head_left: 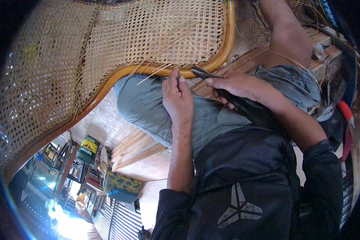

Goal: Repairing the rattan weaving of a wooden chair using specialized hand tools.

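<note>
The left hand (178, 98) is positioned with fingers bent and raised, the fingertips being brought against or over the near edge of a curved wooden frame (122, 74); whether a strand is pinched between thumb and forefinger cannot be told. The right hand (242, 87) is set just to the right of the left hand and is closed around a dark hand tool (206, 73); the thumb is laid along the top of the tool and the other fingers are curled beneath it. The narrow tip of the tool is directed leftward over the frame, near the left fingertips; contact with the frame cannot be confirmed. Directly beyond both hands, the woven cane panel (156, 36) is bordered by the frame and is extended far to the left of the left hand. Loose cane strands (150, 76) are projected across the frame just to the left of the left fingertips. Grey trousers (144, 106) are seen beneath both hands, and a bare lower leg (286, 34) is located beyond the right hand. Wooden boards (140, 146) are laid below and to the left of the left hand. Farther out on that side, a green can (87, 151) and a patterned block-shaped item (122, 185) are placed. A red-orange handle (345, 110) is situated well to the right of the right hand.
</note>
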`<state>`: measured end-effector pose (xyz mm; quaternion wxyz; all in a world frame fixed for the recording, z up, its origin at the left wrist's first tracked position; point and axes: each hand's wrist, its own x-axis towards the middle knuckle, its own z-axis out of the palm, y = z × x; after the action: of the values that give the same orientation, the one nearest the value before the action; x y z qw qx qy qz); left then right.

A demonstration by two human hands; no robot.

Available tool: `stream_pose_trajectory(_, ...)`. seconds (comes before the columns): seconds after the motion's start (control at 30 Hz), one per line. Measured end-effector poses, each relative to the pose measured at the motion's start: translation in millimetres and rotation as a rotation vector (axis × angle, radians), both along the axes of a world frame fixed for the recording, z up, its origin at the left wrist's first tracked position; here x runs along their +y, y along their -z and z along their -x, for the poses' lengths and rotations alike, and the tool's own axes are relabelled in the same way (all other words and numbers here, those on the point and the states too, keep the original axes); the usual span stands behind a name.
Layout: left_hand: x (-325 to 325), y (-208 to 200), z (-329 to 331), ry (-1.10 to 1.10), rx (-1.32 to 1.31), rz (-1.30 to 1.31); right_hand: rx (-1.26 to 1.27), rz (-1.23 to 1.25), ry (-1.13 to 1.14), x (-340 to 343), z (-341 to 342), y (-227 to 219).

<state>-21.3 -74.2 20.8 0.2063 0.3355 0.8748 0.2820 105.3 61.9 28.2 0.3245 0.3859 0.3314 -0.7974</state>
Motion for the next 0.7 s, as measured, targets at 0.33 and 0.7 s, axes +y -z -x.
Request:
stream_pose_trajectory(0.33,5.5,-7.6,-13.0,0.112,0.052,0.167,0.006,0.195,0.144,-7.3,7.7,12.9)
stream_pose_trajectory(0.7,3.7,-9.2,-13.4,0.222,0.128,0.29,0.001,0.134,0.239,-16.3,0.7,19.8)
